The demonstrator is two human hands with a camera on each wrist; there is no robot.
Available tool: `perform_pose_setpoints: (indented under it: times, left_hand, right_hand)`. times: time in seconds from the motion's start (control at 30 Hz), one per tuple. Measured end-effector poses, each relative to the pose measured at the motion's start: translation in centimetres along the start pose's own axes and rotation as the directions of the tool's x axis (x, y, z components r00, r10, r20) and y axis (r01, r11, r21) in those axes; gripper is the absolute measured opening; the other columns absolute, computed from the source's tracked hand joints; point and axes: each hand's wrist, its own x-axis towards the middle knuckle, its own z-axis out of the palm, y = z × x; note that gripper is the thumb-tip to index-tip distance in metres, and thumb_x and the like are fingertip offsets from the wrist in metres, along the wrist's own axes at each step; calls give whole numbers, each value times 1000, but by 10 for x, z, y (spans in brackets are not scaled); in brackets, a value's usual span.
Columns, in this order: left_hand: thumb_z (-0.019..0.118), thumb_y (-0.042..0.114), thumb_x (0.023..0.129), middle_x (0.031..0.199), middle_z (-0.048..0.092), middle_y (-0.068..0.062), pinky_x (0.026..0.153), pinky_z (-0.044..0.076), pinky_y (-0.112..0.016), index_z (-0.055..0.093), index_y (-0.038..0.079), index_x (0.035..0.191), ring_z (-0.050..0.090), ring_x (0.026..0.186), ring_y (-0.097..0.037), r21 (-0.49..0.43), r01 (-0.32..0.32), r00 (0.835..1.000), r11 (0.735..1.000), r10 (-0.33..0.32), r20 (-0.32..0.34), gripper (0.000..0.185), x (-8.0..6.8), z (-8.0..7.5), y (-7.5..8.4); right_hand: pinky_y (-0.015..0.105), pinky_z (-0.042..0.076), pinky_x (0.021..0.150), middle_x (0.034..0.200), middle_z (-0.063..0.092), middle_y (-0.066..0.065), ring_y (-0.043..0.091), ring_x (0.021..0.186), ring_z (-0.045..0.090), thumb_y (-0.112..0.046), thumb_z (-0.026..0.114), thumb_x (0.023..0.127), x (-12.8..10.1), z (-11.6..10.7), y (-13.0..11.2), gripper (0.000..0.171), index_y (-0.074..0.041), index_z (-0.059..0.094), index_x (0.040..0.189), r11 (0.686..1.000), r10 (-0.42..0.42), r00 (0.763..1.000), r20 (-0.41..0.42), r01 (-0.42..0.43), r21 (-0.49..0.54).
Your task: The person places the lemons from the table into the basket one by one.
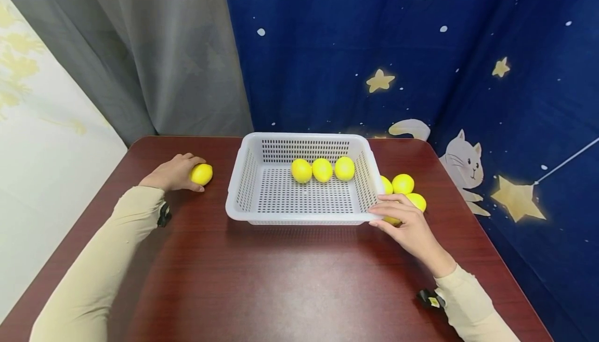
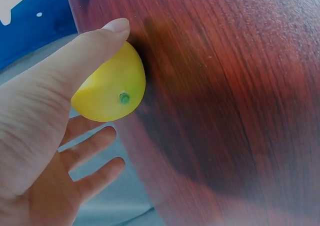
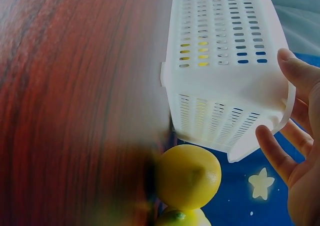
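Observation:
On the left of the table, my left hand (image 1: 174, 172) grips a yellow lemon (image 1: 202, 174) between thumb and fingers. The left wrist view shows the thumb over that lemon (image 2: 112, 88), its green stem end facing the camera, with several other fingers spread beyond it. My right hand (image 1: 408, 226) holds the near right corner of a white perforated plastic basket (image 1: 304, 217). In the right wrist view the thumb lies on one side of the basket's rim (image 3: 289, 105) and fingers are at the other. Three lemons (image 1: 322, 170) sit in a row inside the basket, towards its back right.
Several more lemons (image 1: 403, 183) lie on the table right of the basket, partly hidden by the right hand and the basket rim. The dark red wooden table (image 1: 281, 285) meets grey and blue curtains (image 1: 318, 45) at its far edge.

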Motion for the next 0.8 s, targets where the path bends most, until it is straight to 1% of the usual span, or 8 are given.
perform_pose_setpoints:
  times: [0.17, 0.4, 0.63, 0.8]
  left_hand:
    - [85, 34, 71, 122, 59, -21, 85, 49, -55, 55, 5, 135, 53, 109, -37, -2, 5, 1000, 1000, -5, -5, 76, 0, 2, -2]
    - [84, 30, 71, 121, 57, -21, 85, 49, -56, 52, 11, 137, 52, 108, -38, -12, 2, 1000, 1000, -1, 26, 76, 0, 5, -6]
    - [84, 31, 72, 118, 59, -20, 85, 49, -55, 55, 7, 134, 54, 106, -36, -5, 6, 1000, 1000, -6, -1, 72, 1, 6, -7]
    - [82, 34, 74, 120, 59, -21, 87, 49, -55, 55, 4, 133, 53, 106, -35, 10, 18, 1000, 1000, -18, -5, 72, 2, 6, -6]
  right_hand:
    - [9, 33, 103, 108, 76, -2, 16, 119, 56, -5, 88, 67, 0, 1, 0, 45, -19, 77, 109, 1000, 0, 1000, 2, 0, 1]
    - [9, 33, 102, 108, 77, -2, 16, 119, 55, -5, 88, 67, 0, 1, 1, 45, -17, 77, 109, 1000, -2, 1000, -2, 2, -4]
    - [9, 33, 102, 108, 77, -1, 16, 118, 56, -5, 88, 67, 0, 2, 2, 45, -17, 77, 109, 1000, -11, 1000, -6, 11, -3]
    - [9, 33, 103, 108, 77, -1, 16, 119, 55, -5, 88, 67, -1, 2, 2, 46, -18, 77, 109, 1000, -7, 1000, -5, 7, 2]
